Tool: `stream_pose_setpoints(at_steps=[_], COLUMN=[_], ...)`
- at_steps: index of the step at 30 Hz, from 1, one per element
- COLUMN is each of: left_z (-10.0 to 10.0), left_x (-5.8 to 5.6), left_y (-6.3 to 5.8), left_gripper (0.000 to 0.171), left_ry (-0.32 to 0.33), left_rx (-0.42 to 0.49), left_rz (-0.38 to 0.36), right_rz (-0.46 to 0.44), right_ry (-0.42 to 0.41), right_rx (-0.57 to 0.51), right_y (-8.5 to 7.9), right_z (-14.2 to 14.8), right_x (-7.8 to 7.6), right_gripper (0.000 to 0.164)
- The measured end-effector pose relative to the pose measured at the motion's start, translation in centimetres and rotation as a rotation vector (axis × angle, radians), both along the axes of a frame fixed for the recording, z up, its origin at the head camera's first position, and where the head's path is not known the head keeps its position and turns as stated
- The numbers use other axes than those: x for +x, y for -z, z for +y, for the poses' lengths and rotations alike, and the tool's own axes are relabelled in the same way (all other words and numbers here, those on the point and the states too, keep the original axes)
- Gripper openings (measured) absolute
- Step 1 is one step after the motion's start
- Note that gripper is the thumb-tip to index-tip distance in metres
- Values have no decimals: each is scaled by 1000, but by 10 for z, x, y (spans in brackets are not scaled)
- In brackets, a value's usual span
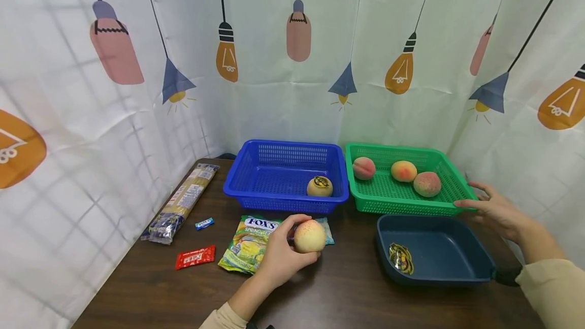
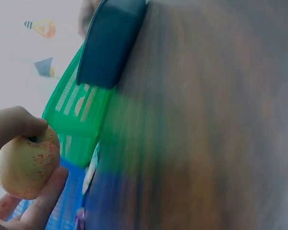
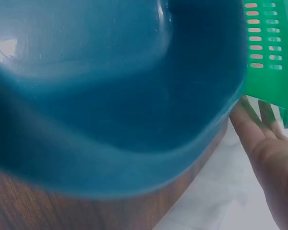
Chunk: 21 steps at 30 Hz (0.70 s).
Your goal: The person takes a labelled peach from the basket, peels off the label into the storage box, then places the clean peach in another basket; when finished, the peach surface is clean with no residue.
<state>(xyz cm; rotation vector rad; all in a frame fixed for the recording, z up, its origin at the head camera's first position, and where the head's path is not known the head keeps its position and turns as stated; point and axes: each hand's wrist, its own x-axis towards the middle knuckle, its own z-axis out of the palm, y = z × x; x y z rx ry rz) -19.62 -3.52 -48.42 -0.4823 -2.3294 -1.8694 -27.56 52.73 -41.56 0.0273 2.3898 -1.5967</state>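
Note:
My left hand holds a pale yellow peach with red speckles between thumb and fingers, above the table in front of the blue basket. In the left wrist view the peach shows its stem hollow beside a fingertip. My right hand is at the front right corner of the green basket, its fingers fairly straight and spread about the rim. Three reddish peaches lie in that basket, one at the left. In the blue basket sits a round beige item with a black-and-gold label.
A dark blue tray with a black-and-gold packet stands before the green basket. Left of it lie a FOX'S candy bag, a red wrapped bar, a small blue candy and a pasta pack. Curtains enclose the table.

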Motion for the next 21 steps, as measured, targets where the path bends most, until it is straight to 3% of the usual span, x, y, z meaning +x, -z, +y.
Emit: stream_pose_setpoints(at_steps=[5,11,16,21], left_z=[13,33,53,74], left_x=[3,-3,-23,-54], left_y=[-7,-28,-60,-100], left_gripper=[76,73,72,71], left_ry=[97,208,293,343], left_rx=[-18,-91,-86,-78], left_rz=[-26,5,36,39], right_rz=[10,5,-1,-5], right_ry=[-1,1,20,33], right_rx=[-22,4,39,24], right_y=[1,0,0,-1], right_z=[0,-1,-4,-4], right_x=[1,2,2,3], right_gripper=[115,113,112,111])
